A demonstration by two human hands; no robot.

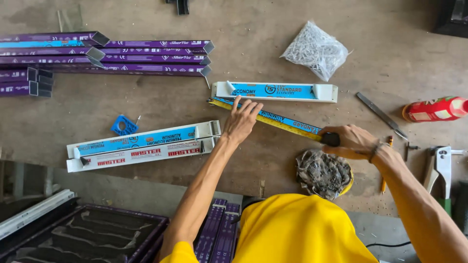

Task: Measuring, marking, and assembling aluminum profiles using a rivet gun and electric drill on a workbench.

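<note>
Nearest the camera is a yellow shirt (297, 229), and beside it, at the bench edge, a dark framed panel (92, 234) with purple rails (219, 231) next to it. A crumpled grey rag (322, 173) lies on the bench (161, 102) just beyond the shirt.

The right hand (353, 141) is closed around the black case of a tape measure (330, 139), whose yellow blade (273, 122) runs out to the left along a blue-labelled aluminium strip (287, 122) that lies slanted across the middle of the bench. The left hand (242, 121) rests on the far end of that strip, fingers spread flat and pressing the blade down on it.

To the left of the left hand lie two white channel pieces (141, 146) side by side, one with a blue label and one with red print, and a small blue plastic piece (124, 125) sits just beyond them. To the right of the right hand are a pencil (386, 168), a rivet tool (438, 168) and a flat metal file (381, 116), with a red can (435, 109) on its side past the file.

Just beyond the strip lies a shorter white channel (275, 91) with a blue label. Farther off, a bundle of purple-wrapped profiles (107, 56) is stacked at the left, and a clear bag of small metal fasteners (316, 48) sits at the right.
</note>
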